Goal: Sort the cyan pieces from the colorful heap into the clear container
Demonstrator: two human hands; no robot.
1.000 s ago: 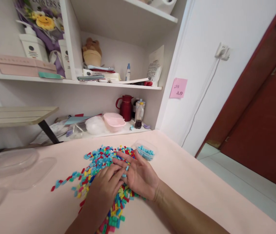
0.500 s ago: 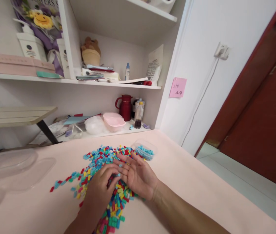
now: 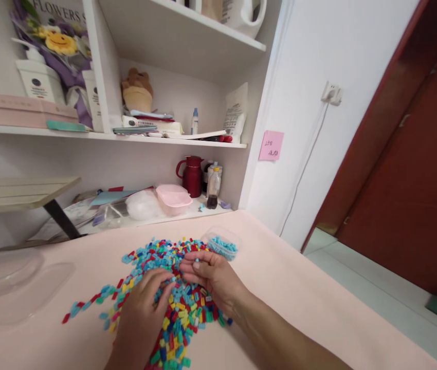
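A heap of small plastic building blocks (image 3: 182, 307) in blue, red, yellow and green spreads over the pink tabletop. My left hand (image 3: 143, 306) hovers over its left side, thumb and forefinger curled together at a light blue block (image 3: 173, 279). To the right, my right hand (image 3: 220, 285) is half turned up, with another light blue block (image 3: 197, 260) between its thumb and fingers. Just beyond the right hand stands a clear plastic tub (image 3: 224, 255) holding light blue blocks (image 3: 223, 243).
Clear plastic containers (image 3: 44, 293) lie on the table's left side, near a small wooden stand (image 3: 18, 192). Behind the table, a shelf holds a pink bowl (image 3: 174, 200), a red jug (image 3: 193, 176) and a bottle (image 3: 213, 187) of dark liquid.
The right hand's palm was open with a light blue block on its fingers; now its thumb has closed onto the block. My left hand has moved away from it, leftward.
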